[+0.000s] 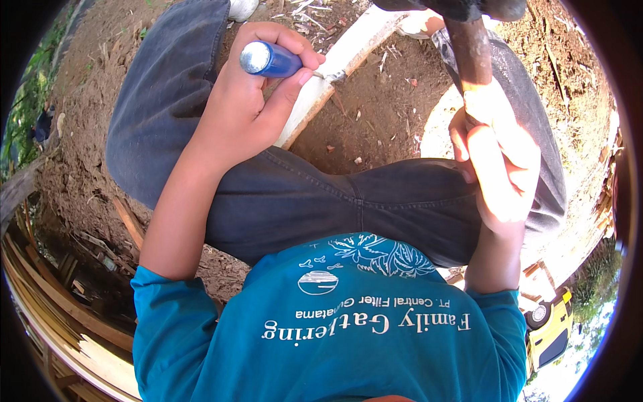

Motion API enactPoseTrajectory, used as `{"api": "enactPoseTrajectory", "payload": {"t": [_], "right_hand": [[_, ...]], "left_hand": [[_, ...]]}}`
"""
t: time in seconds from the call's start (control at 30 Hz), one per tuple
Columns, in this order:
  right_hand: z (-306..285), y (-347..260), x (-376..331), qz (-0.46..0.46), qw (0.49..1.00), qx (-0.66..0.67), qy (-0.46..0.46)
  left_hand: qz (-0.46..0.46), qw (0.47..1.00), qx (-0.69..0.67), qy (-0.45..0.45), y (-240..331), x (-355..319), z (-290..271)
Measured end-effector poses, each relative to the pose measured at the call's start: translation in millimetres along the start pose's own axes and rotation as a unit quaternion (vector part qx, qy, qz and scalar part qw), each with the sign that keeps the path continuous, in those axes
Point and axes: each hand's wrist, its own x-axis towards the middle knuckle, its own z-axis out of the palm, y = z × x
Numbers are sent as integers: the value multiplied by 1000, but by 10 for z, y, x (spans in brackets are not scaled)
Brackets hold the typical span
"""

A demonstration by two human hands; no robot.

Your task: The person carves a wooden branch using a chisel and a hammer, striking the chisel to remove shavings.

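Observation:
My left hand is closed around the blue handle of a chisel, whose butt end is whitish and worn. Its thin metal shank slants down to a pale wooden plank, where the tip seems to meet the wood beside a small dark notch or chip. That plank runs aslant between my legs, over the dirt. On the right, my right hand grips the wooden handle of a hammer held upward. The dark hammer head is cut off by the top edge.
My legs in dark trousers are bent on both sides of the plank. Wood shavings litter the brown soil. Stacked boards lie at the lower left. A yellow vehicle stands at the lower right.

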Motion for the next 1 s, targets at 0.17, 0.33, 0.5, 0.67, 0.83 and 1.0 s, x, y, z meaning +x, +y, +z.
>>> {"api": "enactPoseTrajectory", "payload": {"t": [0.17,0.33,0.5,0.67,0.83,1.0], "right_hand": [[193,-132,114,-74,983,-144,-84],[313,-271,171,-113,968,-210,-81],[240,-166,67,-101,972,-203,-68],[146,-154,-192,-118,961,-235,-88],[188,-161,-411,-37,984,-174,-26],[325,-16,-620,11,971,-228,71]], "left_hand": [[0,991,129,-15,52,-2,-26],[-4,986,166,-7,126,-22,22],[14,986,159,-43,193,-19,102],[56,960,249,-116,209,17,53],[0,967,154,-204,141,194,-3],[-69,925,231,-295,459,530,-54]]}}
